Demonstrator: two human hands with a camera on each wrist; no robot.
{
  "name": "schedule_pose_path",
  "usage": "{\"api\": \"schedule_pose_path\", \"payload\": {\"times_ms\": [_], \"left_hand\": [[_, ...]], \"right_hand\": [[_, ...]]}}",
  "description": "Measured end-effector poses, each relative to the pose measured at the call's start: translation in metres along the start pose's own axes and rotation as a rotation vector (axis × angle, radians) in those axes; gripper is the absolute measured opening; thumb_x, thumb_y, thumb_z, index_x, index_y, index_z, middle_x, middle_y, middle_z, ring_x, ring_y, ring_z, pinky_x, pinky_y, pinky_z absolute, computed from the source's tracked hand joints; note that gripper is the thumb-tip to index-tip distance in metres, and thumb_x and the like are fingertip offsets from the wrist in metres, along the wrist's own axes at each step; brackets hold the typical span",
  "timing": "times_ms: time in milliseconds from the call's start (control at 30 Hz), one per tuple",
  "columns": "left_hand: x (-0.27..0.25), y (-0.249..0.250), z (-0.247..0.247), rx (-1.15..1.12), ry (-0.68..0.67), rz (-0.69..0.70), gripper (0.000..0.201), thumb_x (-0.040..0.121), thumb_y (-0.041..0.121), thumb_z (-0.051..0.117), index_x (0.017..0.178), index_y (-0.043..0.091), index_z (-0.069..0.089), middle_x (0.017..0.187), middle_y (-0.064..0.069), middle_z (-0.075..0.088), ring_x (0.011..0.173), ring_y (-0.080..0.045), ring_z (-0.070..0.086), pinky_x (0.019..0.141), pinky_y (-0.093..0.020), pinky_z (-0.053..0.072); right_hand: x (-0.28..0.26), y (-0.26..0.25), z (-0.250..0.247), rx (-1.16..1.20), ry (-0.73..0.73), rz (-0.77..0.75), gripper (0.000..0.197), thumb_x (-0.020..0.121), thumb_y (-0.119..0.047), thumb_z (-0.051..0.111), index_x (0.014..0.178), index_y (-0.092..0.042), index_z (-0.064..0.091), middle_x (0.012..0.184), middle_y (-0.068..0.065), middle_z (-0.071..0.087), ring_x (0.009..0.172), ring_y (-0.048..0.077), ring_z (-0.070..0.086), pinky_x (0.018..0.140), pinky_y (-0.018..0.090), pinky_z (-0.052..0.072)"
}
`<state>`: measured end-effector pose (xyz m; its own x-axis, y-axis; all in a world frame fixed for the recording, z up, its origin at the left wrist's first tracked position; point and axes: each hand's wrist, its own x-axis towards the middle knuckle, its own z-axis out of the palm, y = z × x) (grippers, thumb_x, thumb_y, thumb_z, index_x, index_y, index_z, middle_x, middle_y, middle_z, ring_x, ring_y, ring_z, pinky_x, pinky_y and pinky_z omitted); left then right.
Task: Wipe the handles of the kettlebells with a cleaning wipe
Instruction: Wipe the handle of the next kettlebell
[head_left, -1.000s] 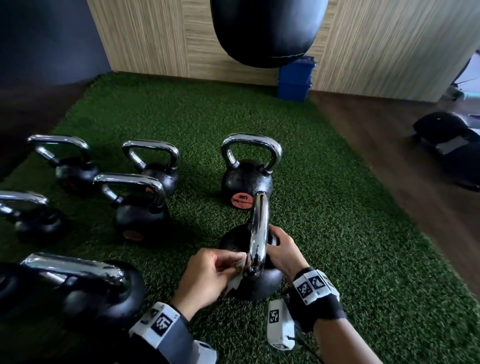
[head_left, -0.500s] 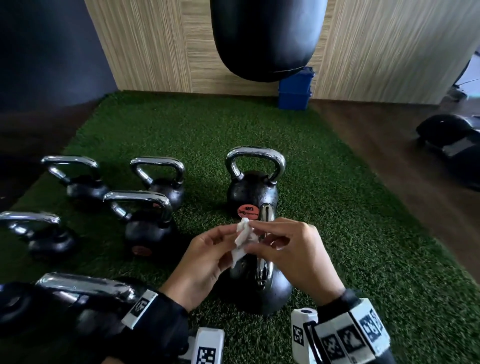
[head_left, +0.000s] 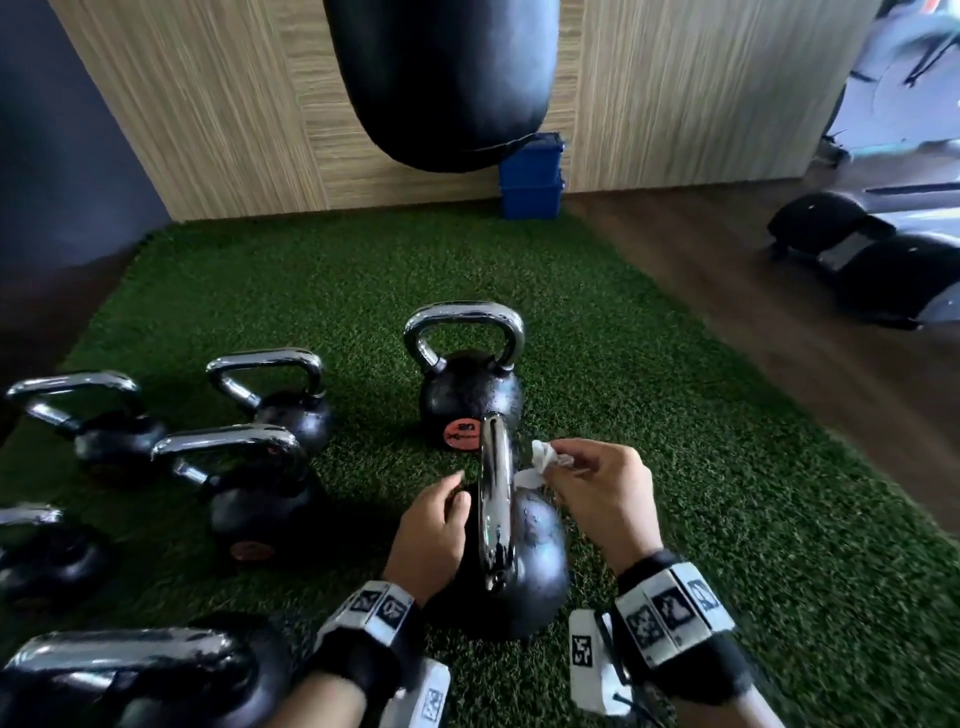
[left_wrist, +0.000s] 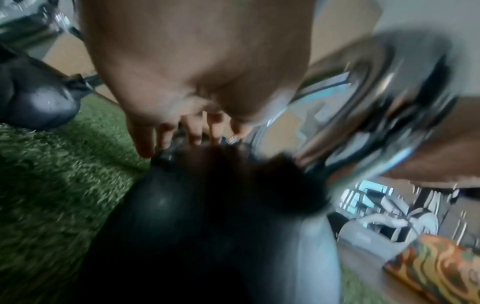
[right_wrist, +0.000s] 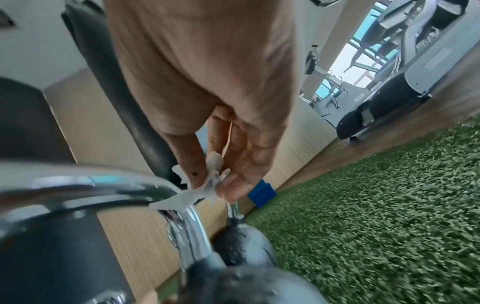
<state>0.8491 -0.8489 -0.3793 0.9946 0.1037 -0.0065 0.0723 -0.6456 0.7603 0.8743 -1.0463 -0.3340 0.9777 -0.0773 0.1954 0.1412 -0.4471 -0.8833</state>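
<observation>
The nearest kettlebell (head_left: 530, 566) stands on the green turf, its chrome handle (head_left: 493, 499) running edge-on towards me. My right hand (head_left: 592, 483) is just right of the handle and pinches a crumpled white wipe (head_left: 537, 462) between thumb and fingers. In the right wrist view the wipe (right_wrist: 205, 189) hangs from my right hand (right_wrist: 223, 174) and its lower end touches the handle (right_wrist: 145, 185). My left hand (head_left: 436, 519) rests on the left side of the black ball; in the left wrist view its fingertips (left_wrist: 187, 135) touch the ball and hold nothing.
Several more chrome-handled kettlebells stand on the turf: one with an orange label (head_left: 467, 395) just beyond, others to the left (head_left: 249, 488) and front left (head_left: 130, 670). A black punching bag (head_left: 441, 78) hangs ahead, a blue bin (head_left: 530, 176) behind it. Wood floor and a machine base (head_left: 872, 260) lie right.
The wipe passed from my left hand to my right. The left hand dropped to the ball's left side; the right hand rose from the ball to beside the handle.
</observation>
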Motion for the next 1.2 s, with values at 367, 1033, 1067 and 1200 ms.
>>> {"api": "schedule_pose_path", "payload": {"times_ms": [367, 1033, 1067, 1200], "left_hand": [[-0.004, -0.006, 0.028, -0.037, 0.12, 0.145, 0.065, 0.08, -0.016, 0.075, 0.097, 0.042, 0.051, 0.094, 0.03, 0.053, 0.078, 0.014, 0.054, 0.074, 0.008, 0.032], [0.006, -0.027, 0.04, 0.011, 0.108, 0.006, 0.04, 0.09, 0.001, 0.071, 0.129, 0.005, 0.064, 0.13, -0.015, 0.067, 0.121, -0.029, 0.061, 0.095, -0.025, 0.039], [0.006, -0.027, 0.04, 0.028, 0.101, 0.004, 0.039, 0.091, 0.003, 0.071, 0.129, 0.004, 0.063, 0.13, -0.016, 0.066, 0.121, -0.031, 0.061, 0.096, -0.027, 0.04], [0.009, -0.03, 0.04, 0.0, 0.145, -0.035, 0.032, 0.097, 0.006, 0.065, 0.129, 0.003, 0.064, 0.131, -0.016, 0.066, 0.123, -0.031, 0.061, 0.104, -0.031, 0.044]], "right_hand": [[0.033, 0.032, 0.058, -0.09, -0.142, 0.175, 0.007, 0.079, -0.023, 0.083, 0.084, -0.018, 0.082, 0.069, -0.007, 0.072, 0.066, 0.005, 0.066, 0.062, 0.011, 0.051], [0.032, 0.01, 0.026, 0.088, -0.046, -0.315, 0.021, 0.084, -0.01, 0.079, 0.103, -0.019, 0.08, 0.089, -0.003, 0.076, 0.076, 0.011, 0.071, 0.07, 0.033, 0.059], [0.031, 0.007, 0.02, 0.071, -0.071, -0.336, 0.022, 0.083, -0.009, 0.079, 0.103, -0.018, 0.08, 0.09, -0.003, 0.076, 0.077, 0.01, 0.07, 0.072, 0.03, 0.059], [0.039, -0.006, 0.008, 0.068, -0.184, -0.264, 0.024, 0.082, -0.006, 0.079, 0.106, -0.011, 0.079, 0.097, 0.002, 0.077, 0.081, 0.01, 0.069, 0.078, 0.024, 0.057]]}}
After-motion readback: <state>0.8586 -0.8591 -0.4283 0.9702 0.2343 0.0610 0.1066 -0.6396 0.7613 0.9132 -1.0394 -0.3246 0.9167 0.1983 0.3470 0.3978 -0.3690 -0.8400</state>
